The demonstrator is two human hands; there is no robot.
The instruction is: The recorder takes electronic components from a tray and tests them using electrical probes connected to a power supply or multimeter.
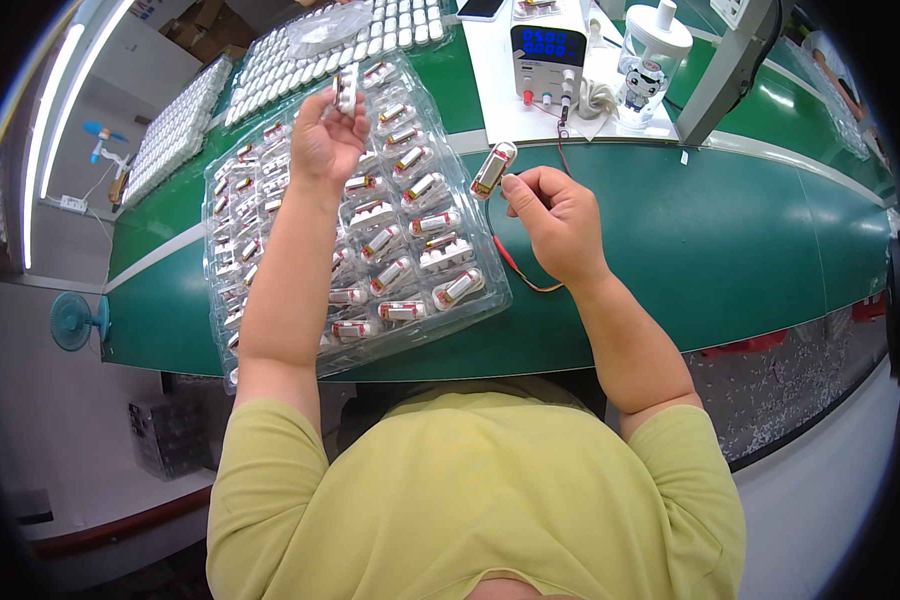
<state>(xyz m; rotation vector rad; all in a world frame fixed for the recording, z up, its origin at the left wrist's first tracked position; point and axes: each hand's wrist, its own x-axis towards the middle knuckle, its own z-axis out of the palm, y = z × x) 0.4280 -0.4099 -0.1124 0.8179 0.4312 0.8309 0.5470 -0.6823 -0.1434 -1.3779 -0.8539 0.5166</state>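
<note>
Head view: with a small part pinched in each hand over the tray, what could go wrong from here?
1. The right hand pinches its part by one end only, above the green table; a weak grip could drop it.
2. Red and black leads run under that hand and might snag.
3. The left hand holds a part over the clear tray, whose near edge overhangs the table, so a bump may tip it.

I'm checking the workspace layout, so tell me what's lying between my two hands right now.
In the head view, the clear plastic tray of small capsule-shaped parts fills most of the stretch between the left hand and right hand, then a bare strip of green table.
</note>
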